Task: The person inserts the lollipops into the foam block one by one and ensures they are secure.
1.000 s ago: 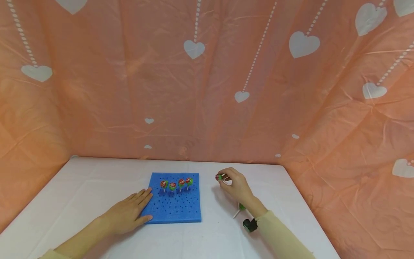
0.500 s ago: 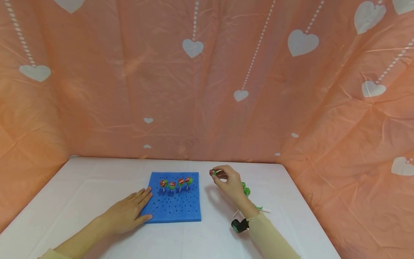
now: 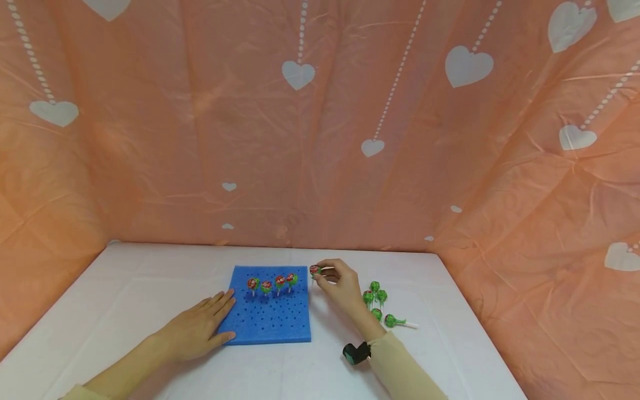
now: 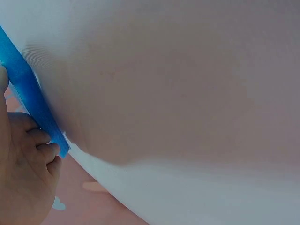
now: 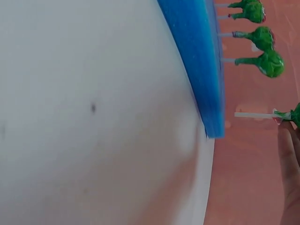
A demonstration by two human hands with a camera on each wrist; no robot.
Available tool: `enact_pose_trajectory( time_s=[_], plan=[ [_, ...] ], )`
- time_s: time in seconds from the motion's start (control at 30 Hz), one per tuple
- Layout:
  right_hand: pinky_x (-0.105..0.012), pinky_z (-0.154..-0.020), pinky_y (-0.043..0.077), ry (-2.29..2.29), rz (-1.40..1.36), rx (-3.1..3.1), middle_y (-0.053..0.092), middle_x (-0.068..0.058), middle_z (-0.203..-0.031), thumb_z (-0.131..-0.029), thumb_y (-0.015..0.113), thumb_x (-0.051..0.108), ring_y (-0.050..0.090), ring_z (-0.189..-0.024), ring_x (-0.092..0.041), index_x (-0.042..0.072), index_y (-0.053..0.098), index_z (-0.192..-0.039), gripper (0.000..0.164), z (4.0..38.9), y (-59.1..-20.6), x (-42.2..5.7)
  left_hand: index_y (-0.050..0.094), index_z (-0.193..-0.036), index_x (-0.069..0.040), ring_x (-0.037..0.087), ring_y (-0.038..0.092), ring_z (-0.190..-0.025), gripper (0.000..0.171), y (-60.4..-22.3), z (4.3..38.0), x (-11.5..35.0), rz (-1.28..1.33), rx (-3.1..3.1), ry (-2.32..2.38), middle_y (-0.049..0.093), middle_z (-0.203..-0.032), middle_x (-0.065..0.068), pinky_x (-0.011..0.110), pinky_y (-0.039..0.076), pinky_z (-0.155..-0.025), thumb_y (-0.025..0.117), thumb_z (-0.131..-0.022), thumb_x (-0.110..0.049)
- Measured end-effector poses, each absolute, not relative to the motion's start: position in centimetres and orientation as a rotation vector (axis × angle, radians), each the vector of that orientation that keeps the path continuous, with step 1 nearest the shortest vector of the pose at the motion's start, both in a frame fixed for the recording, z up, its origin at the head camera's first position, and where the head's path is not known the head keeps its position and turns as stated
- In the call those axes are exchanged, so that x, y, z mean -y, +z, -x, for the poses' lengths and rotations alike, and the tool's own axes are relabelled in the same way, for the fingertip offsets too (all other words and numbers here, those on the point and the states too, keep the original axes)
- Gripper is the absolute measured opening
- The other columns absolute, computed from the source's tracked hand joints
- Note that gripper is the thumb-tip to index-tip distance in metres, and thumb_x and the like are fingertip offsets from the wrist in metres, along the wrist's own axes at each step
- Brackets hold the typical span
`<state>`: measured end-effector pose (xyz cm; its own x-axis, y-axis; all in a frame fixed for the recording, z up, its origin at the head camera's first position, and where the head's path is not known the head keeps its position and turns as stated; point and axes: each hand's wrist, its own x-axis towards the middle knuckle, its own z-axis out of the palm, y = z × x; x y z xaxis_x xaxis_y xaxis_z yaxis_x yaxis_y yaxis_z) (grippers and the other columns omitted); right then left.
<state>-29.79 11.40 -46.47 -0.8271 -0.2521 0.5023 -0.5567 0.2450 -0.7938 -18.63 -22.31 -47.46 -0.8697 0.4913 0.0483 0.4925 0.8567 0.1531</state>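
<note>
A blue foam board (image 3: 274, 328) dotted with small holes lies on the white table. Several lollipops (image 3: 280, 281) in red and green wrappers stand upright in its far half, sticks in the foam. My left hand (image 3: 197, 328) rests with straight fingers on the board's left edge. My right hand (image 3: 342, 286) pinches another lollipop (image 3: 314, 270) by its head, just off the board's far right corner. In the right wrist view that lollipop's white stick (image 5: 255, 115) points at the board, its tip apart from the foam.
Several more green-wrapped lollipops (image 3: 381, 295) lie to the right of my right forearm, one with its stick (image 3: 411, 325) pointing right. A black wrist camera (image 3: 356, 353) sits at my right cuff. An orange cloth (image 3: 300, 139) with white hearts rises behind the white table (image 3: 150, 278).
My right hand has moved left toward the board with the lollipop, whose stick now points down. The loose lollipops have come into view behind the arm. My left hand stays put.
</note>
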Motion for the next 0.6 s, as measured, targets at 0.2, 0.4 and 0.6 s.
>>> enact_pose_trajectory(
  time_s=[0.2, 0.4, 0.6],
  plan=[
    [-0.033, -0.087, 0.063, 1.646, -0.751, 2.246, 0.073, -0.014, -0.110, -0.090, 0.077, -0.004, 0.075, -0.099, -0.032, 0.001, 0.071, -0.115, 0.027, 29.7, -46.6, -10.4, 0.046, -0.150, 0.011, 0.050, 0.037, -0.147, 0.078, -47.4, 18.6, 22.3, 0.804, 3.013, -0.247, 0.035, -0.161, 0.031, 0.062, 0.035, -0.119, 0.051, -0.106, -0.053],
    [-0.042, -0.087, 0.063, 1.626, -0.718, 2.277, 0.072, -0.018, -0.111, -0.090, 0.075, -0.008, 0.075, -0.099, -0.035, -0.002, 0.070, -0.115, 0.027, 29.2, -46.4, -9.3, 0.046, -0.150, 0.011, 0.050, 0.037, -0.147, 0.078, -47.5, 18.6, 22.4, 0.801, 3.017, -0.250, 0.035, -0.161, 0.031, 0.062, 0.035, -0.118, 0.051, -0.106, -0.054],
    [-0.047, -0.088, 0.062, 1.658, -0.748, 2.291, 0.069, -0.027, -0.113, -0.090, 0.071, -0.012, 0.073, -0.100, -0.043, -0.012, 0.066, -0.116, 0.026, 27.4, -44.4, -8.6, 0.046, -0.150, 0.011, 0.050, 0.037, -0.147, 0.078, -47.5, 18.6, 22.4, 0.804, 3.011, -0.245, 0.036, -0.161, 0.031, 0.062, 0.035, -0.118, 0.051, -0.106, -0.054]
  ],
)
